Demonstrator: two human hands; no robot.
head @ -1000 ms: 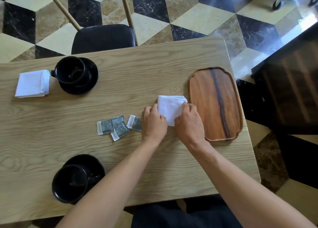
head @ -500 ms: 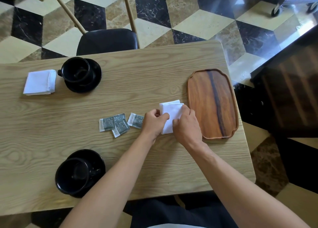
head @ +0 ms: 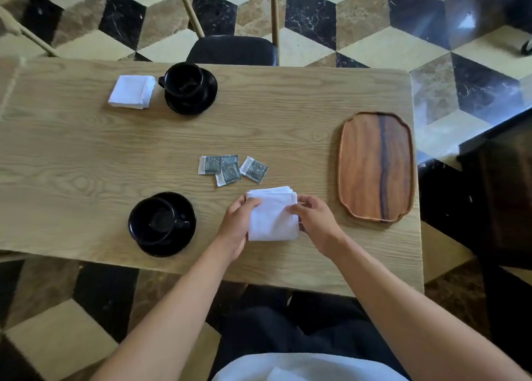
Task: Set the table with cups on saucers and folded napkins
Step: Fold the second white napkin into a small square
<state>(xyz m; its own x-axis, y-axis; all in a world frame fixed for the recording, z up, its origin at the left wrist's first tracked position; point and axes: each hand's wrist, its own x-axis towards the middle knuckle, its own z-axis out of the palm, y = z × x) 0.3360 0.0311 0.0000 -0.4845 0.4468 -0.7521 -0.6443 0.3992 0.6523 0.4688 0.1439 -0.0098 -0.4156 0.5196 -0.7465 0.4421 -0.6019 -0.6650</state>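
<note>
Moved nearer the table edge, white folded napkin (head: 272, 216) lies square, layered.

The single head-worn camera looks steeply down and forward from above the near edge of the tabletop (head: 86, 150), close over both forearms, its wide angle reaching the patterned floor (head: 374, 43) beyond.

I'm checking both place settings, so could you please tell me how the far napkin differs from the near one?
The far napkin lies untouched; the near napkin is held at its edges by the left hand and right hand. The far napkin sits left of the far cup; the near napkin sits right of the near cup. Both are white, folded squares.
</note>
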